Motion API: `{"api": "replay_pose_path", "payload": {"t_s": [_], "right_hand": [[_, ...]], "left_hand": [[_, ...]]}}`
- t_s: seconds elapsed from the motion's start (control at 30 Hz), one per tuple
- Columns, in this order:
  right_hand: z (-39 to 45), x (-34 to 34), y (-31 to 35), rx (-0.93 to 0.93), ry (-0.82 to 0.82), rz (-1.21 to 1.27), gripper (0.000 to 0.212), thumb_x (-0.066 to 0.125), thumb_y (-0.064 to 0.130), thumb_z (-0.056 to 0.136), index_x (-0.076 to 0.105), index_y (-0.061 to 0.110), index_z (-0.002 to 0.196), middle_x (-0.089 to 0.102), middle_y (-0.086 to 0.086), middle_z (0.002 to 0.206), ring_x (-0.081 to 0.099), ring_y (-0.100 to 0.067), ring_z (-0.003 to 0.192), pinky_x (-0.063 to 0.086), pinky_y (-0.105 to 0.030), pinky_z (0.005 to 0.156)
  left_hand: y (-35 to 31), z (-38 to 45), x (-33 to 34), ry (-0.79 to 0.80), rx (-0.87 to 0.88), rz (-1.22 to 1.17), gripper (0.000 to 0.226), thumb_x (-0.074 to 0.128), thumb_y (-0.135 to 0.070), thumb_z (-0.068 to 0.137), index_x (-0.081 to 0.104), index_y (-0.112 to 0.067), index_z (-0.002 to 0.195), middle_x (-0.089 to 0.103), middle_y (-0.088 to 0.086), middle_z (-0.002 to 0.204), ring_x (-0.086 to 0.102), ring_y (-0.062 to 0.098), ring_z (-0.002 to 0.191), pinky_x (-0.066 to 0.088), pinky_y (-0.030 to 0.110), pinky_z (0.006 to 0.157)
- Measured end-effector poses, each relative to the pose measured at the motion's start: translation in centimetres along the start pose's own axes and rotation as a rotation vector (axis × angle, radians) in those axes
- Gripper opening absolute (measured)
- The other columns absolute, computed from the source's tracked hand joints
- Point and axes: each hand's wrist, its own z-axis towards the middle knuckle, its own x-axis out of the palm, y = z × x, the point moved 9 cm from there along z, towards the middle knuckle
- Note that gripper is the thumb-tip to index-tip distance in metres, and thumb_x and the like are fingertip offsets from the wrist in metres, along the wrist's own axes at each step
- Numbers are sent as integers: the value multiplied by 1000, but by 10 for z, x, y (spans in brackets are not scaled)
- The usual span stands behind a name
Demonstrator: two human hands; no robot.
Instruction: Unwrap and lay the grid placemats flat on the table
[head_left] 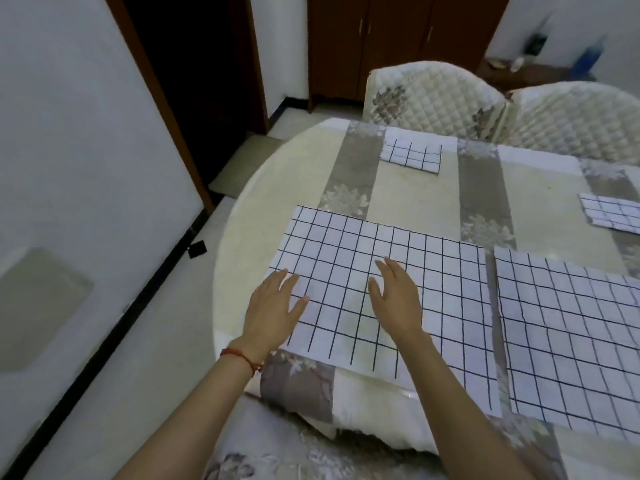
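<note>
A white placemat with a black grid (433, 289) lies spread flat on the near left part of the table (415, 202). My left hand (273, 306) rests with straight fingers on its left edge. My right hand (394, 296) lies flat near its middle, fingers straight. A second unfolded grid placemat (571, 341) lies flat to the right, a narrow gap apart. A folded grid placemat (412, 155) sits at the far side. Another folded one (613, 214) lies at the right edge of view.
The oval table wears a cream and grey floral cloth. Two quilted chairs (433, 95) (581, 116) stand behind it. A white wall and dark doorway (194, 81) are on the left, a wooden cabinet (398, 39) at the back.
</note>
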Motion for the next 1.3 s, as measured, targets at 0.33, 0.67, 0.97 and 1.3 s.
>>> {"api": "replay_pose_path", "payload": {"t_s": [0.33,0.67,0.97,1.3], "right_hand": [[-71,21,137,-237,225,167,39,40,33,96,46,19,132,48,0,138,44,-18,126,39,-35,102],[-170,155,313,-531,656,170,36,47,23,94,52,13,128,51,-5,134,48,-19,121,36,-26,98],[-206,316,347,-299,860,77,31,52,16,92,58,4,120,59,-16,125,56,-27,113,39,-28,94],[-168,385,308,18,857,27,28,53,6,90,58,-6,115,59,-23,121,55,-29,107,37,-30,93]], "left_hand": [[86,-143,-102,-272,-295,-225,41,49,-31,92,52,-10,127,53,8,131,49,18,118,30,18,96],[254,-362,-121,-491,-851,-518,29,53,-24,91,62,-11,115,63,7,120,54,11,100,39,22,89],[387,-521,-86,-494,-1241,-695,30,50,-19,93,61,-3,116,61,13,122,56,24,109,37,22,92],[486,-458,-100,-346,-1244,-834,26,49,-21,94,64,-5,109,64,10,105,58,21,96,41,24,87]]}}
